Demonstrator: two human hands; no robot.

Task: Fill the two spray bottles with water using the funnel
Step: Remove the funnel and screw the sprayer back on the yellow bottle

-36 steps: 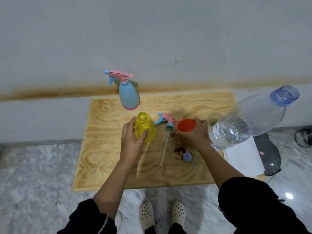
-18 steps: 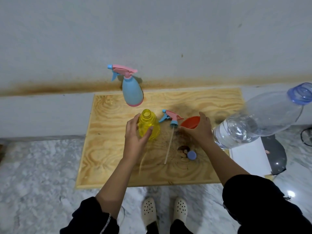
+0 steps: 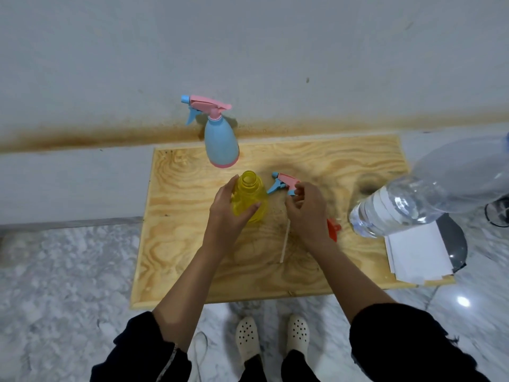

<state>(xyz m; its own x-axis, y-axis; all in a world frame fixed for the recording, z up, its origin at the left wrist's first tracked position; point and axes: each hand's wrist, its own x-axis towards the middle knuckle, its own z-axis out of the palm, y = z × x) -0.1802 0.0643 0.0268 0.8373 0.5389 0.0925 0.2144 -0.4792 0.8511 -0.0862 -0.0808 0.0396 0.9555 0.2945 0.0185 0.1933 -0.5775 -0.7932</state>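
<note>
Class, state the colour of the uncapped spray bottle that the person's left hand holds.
Yellow, see-through: the uncapped spray bottle shows best in the head view.

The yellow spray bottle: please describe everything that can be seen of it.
The yellow spray bottle is translucent plastic, pear-shaped, with a short wide neck. Its mouth is open: no spray head and no funnel sit on it. It stands upright on the plywood board, near the blue spray bottle. The left hand grips its body, thumb on the near side.
</note>
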